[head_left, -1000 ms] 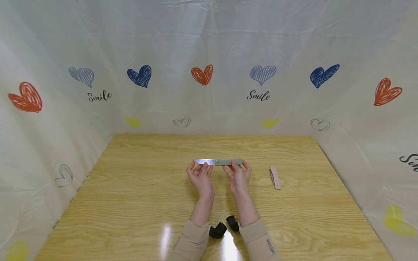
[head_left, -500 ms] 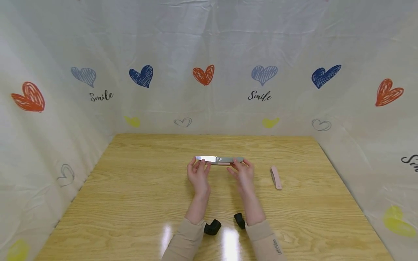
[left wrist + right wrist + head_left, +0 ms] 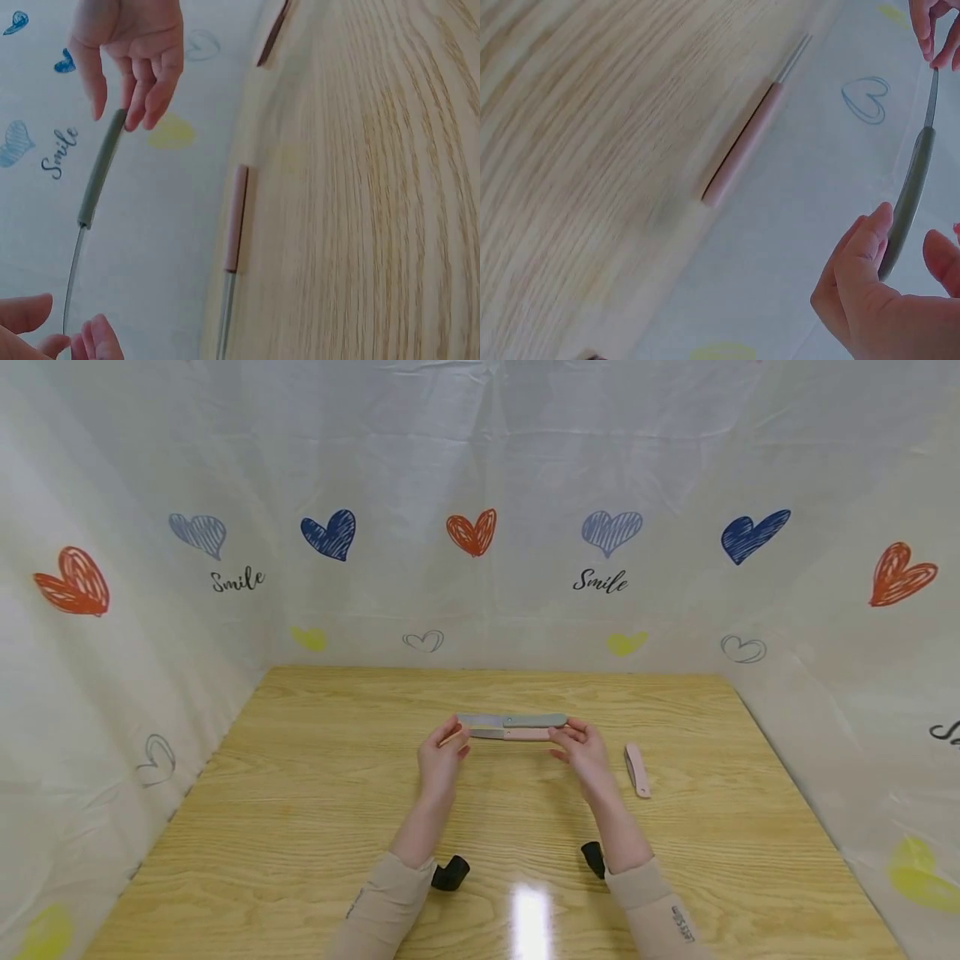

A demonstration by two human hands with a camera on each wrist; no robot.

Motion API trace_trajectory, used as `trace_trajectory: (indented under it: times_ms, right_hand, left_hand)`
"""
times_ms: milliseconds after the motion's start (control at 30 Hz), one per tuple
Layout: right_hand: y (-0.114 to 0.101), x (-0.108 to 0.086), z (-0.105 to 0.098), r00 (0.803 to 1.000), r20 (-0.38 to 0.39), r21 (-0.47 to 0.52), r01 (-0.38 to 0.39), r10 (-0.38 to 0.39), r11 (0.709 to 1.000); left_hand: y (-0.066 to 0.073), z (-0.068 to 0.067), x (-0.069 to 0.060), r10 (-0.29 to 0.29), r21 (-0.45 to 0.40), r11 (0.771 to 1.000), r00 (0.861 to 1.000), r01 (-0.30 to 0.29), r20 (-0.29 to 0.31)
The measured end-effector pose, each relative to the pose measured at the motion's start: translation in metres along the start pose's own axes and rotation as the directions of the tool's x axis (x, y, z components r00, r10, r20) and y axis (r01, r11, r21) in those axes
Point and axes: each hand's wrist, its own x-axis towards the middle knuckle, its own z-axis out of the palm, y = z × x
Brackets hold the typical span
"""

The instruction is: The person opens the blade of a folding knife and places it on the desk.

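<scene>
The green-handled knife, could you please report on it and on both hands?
Left hand holding green-handled knife at blade tip, right hand at handle end. Knife open, off the table. Open pink-handled knife on table below.

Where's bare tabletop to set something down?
The table is bare left of the left hand, and right of the folded pink knife. It's crowded mid-table, where that hand and the right hand hold the green-handled knife above the open pink knife.
</scene>
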Motion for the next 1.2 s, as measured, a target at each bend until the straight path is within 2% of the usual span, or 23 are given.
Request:
trace_trajectory:
  times_ms: [200, 367, 500, 867, 1200]
  right_hand:
    - [0.002, 0.001, -0.010, 0.996, 0.087, -0.105, -0.018, 0.027, 0.994]
    - [0.011, -0.002, -0.018, 0.989, 0.135, -0.174, -0.039, 0.063, 0.984]
    - [0.016, -0.001, -0.021, 0.984, 0.163, -0.210, -0.039, 0.074, 0.977]
    - [0.022, 0.005, -0.024, 0.968, 0.193, -0.372, -0.081, 0.162, 0.925]
    - [0.025, 0.011, -0.025, 0.956, 0.203, -0.423, -0.111, 0.214, 0.899]
  left_hand:
    - [-0.001, -0.013, 0.003, -0.059, 0.101, 0.994, 0.995, 0.050, 0.087]
    - [-0.004, -0.025, 0.003, -0.113, 0.214, 0.974, 0.982, 0.078, 0.155]
    - [-0.006, -0.031, 0.005, -0.137, 0.245, 0.966, 0.971, 0.087, 0.194]
    - [-0.017, -0.038, 0.015, -0.178, 0.355, 0.930, 0.960, 0.093, 0.215]
    - [-0.025, -0.043, 0.022, -0.227, 0.401, 0.908, 0.947, 0.121, 0.227]
